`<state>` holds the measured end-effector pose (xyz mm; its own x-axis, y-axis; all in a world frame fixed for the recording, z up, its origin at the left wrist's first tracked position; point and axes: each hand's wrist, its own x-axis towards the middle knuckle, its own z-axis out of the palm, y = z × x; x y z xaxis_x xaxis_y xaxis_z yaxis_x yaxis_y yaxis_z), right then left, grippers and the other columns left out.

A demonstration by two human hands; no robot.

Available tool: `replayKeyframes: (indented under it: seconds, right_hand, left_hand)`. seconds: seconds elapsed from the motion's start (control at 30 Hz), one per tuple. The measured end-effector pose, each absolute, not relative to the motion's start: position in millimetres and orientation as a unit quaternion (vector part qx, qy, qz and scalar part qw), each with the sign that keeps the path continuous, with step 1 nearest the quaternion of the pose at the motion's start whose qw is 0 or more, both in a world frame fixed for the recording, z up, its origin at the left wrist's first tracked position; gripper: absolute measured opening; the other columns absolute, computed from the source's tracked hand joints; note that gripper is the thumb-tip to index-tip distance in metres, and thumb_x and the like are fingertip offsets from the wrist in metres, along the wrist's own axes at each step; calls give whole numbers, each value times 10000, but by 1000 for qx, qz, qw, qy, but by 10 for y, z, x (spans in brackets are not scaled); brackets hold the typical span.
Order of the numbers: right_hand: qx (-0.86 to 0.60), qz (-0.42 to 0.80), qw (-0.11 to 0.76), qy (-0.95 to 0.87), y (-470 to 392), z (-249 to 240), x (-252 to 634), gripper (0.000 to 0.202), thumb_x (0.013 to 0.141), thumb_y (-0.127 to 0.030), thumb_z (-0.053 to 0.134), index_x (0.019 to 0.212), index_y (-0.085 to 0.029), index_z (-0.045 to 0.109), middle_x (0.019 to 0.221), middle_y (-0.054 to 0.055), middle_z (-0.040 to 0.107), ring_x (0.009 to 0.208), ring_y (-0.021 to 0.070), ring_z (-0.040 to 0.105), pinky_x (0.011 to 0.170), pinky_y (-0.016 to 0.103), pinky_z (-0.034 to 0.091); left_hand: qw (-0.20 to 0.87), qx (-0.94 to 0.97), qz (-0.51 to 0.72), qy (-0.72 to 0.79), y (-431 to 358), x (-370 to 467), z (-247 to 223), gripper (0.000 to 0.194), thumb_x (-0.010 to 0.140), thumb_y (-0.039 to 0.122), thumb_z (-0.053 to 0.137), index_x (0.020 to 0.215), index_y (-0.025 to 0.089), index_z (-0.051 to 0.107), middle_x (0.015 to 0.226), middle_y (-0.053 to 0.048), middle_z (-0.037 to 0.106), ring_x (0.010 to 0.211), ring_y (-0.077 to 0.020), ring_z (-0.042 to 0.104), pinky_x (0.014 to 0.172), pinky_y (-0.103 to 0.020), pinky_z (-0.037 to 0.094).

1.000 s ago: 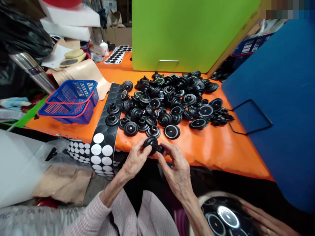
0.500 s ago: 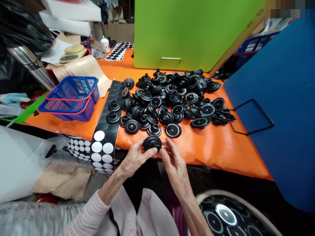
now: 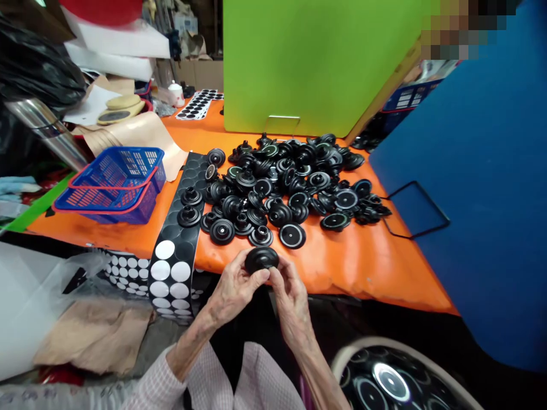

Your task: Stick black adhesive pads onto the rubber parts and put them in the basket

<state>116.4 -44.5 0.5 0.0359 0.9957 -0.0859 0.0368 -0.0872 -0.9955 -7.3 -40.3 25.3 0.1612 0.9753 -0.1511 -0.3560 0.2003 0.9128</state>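
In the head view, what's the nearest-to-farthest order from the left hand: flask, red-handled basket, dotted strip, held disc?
1. Disc: held in the left hand.
2. Strip: just left.
3. Basket: farther left.
4. Flask: far left, beyond the basket.

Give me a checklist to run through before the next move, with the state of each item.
1. Left hand holding the black ringed disc: ok, thumb in front, fingers at its left side.
2. Right hand gripping it too: cannot tell; its fingertips are at the disc's lower right.
3. Far face of the held disc in sight: not ok, it is turned away from the camera.
4. Black strip of round stickers free of discs: not ok, two discs sit on it.
5. Held disc kept apart from the disc pile: ok, it is in front of the pile.
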Motion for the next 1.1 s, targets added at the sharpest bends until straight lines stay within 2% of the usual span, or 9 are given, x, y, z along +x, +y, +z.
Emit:
replayKeyframes:
  seconds: [0.07,0.13,0.27,0.37,0.5,0.73,0.97,1.1]
  right_hand:
    - [-525,500,506,-468,-376,37,1173,465,846,-541,551,1190,-229,533,1225,68,607,1153,217,560,987,380,467]
    - [-511,502,516,-469,-314,94,1190,503,837,-545,560,1228,-231,521,1302,77,576,1214,230,529,1027,405,438]
    - [-499,508,492,-501,-256,213,1242,403,818,-470,624,1141,-231,591,1231,71,628,1171,238,568,1049,430,420]
    - [-464,516,511,-507,-259,242,1266,438,783,-415,681,1176,-260,568,1271,59,604,1194,234,560,1047,424,431]
    - [-434,536,529,-495,-287,214,1254,398,795,-377,680,1159,-267,560,1224,44,629,1162,210,584,1033,401,451]
    - [-429,562,517,-482,-316,196,1219,423,793,-410,676,1157,-254,529,1218,53,621,1153,213,586,1030,400,452]
    - [-475,522,521,-479,-317,146,1154,333,818,-418,639,1081,-228,562,1111,51,646,1068,209,611,970,376,482]
    - [-457,541,499,-499,-261,194,1246,389,854,-420,590,1193,-237,541,1193,55,638,1106,202,604,950,350,496]
  left_hand:
    - [675,356,524,379,-340,-20,297,396,782,273,706,1147,181,583,1191,-82,639,1118,-225,588,996,-339,435]
    - [698,318,541,345,-289,10,337,402,779,271,709,1153,201,578,1228,-69,622,1178,-216,549,1044,-341,386]
    - [721,303,526,335,-250,-35,357,343,760,275,729,1076,210,614,1172,-53,640,1177,-204,539,1071,-345,339]
    - [722,302,515,350,-257,-92,336,328,727,270,761,1015,209,617,1140,-43,642,1142,-197,553,1056,-345,354]
    - [728,291,526,329,-269,-101,295,355,736,259,757,1048,225,592,1153,-34,629,1133,-179,551,1053,-337,360]
    - [724,295,521,343,-278,-96,252,371,729,288,764,1053,206,603,1137,-52,640,1131,-199,558,1039,-335,377]
    - [680,350,527,371,-331,-56,191,345,805,299,691,1115,192,584,1192,-71,640,1142,-201,572,1015,-307,415]
    - [646,382,510,421,-229,-23,267,407,794,337,692,1151,195,556,1211,-75,638,1122,-206,594,980,-318,461]
